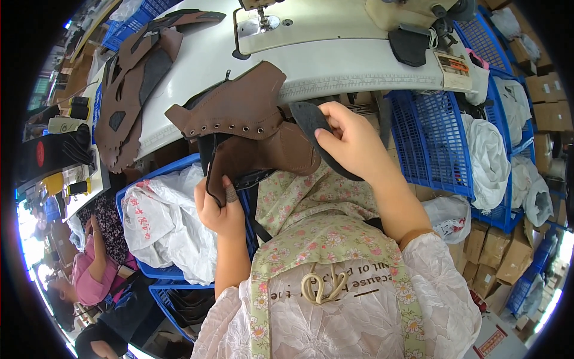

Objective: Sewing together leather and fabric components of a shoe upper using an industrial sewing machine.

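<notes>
My left hand (220,206) is closed around the lower edge of a brown boot upper (254,99), which has a row of metal eyelets and a black zip. The upper's far part leans on the front edge of the white table (359,81). My right hand (351,140) pinches a black curved, flat piece (308,119) between thumb and fingers, right beside the upper's right end. Whether the black piece touches the upper, I cannot tell. The undersides of both pieces are hidden.
A sewing machine (323,30) stands at the far side of the table. Cut brown pieces (128,90) are heaped at its left, and a black piece (408,48) lies at the right. Blue crates (430,143) flank me on both sides. Another person (95,269) sits at the left.
</notes>
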Tool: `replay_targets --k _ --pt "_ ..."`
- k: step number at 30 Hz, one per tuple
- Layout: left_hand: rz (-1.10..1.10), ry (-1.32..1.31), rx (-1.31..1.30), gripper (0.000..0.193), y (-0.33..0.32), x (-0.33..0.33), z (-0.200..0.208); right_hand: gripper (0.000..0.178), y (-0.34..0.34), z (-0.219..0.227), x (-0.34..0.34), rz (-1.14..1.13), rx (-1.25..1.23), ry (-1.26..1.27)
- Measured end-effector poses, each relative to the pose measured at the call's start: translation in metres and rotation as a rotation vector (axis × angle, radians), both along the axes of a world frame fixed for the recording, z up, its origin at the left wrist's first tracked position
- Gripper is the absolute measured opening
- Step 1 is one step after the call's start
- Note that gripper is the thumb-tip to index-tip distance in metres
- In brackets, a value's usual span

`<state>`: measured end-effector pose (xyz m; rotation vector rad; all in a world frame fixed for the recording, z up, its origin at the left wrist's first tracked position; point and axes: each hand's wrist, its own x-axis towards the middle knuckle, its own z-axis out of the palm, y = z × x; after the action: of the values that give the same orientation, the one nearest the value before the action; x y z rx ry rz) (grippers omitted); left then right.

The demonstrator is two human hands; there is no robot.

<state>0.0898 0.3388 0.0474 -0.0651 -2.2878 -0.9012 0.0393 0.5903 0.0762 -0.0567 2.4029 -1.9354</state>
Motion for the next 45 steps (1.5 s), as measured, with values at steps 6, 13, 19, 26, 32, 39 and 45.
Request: replay_targets --k 6,13,19,26,32,39,45 --pt "0.001 0.010 -0.038 0.015 0.001 -0.004 0.000 0.023 0.025 0.039 0.011 0.236 0.645 0.411" --pt "0.012 -0.010 0.022 0.015 0.001 -0.004 0.008 0.014 0.034 0.041 0.009 0.347 0.778 0.443" --pt "-0.026 0.021 0.001 0.015 -0.001 -0.003 0.001 0.004 0.031 0.040 0.021 0.389 0.914 0.485" --pt "-0.015 -0.042 0.005 0.014 0.003 0.002 0.001 0.011 0.030 0.030 0.027 0.400 0.968 0.524" --pt "0.010 -0.037 0.015 0.014 0.003 0.004 -0.003 0.009 0.030 0.024 0.028 0.421 1.001 0.530" --pt "0.010 -0.032 -0.025 0.013 0.006 0.003 -0.001 0.007 0.031 0.017 0.028 0.453 1.028 0.492" --pt "0.009 -0.050 -0.016 0.015 0.005 0.003 -0.001 0.008 0.028 0.021 0.026 0.426 1.004 0.476"
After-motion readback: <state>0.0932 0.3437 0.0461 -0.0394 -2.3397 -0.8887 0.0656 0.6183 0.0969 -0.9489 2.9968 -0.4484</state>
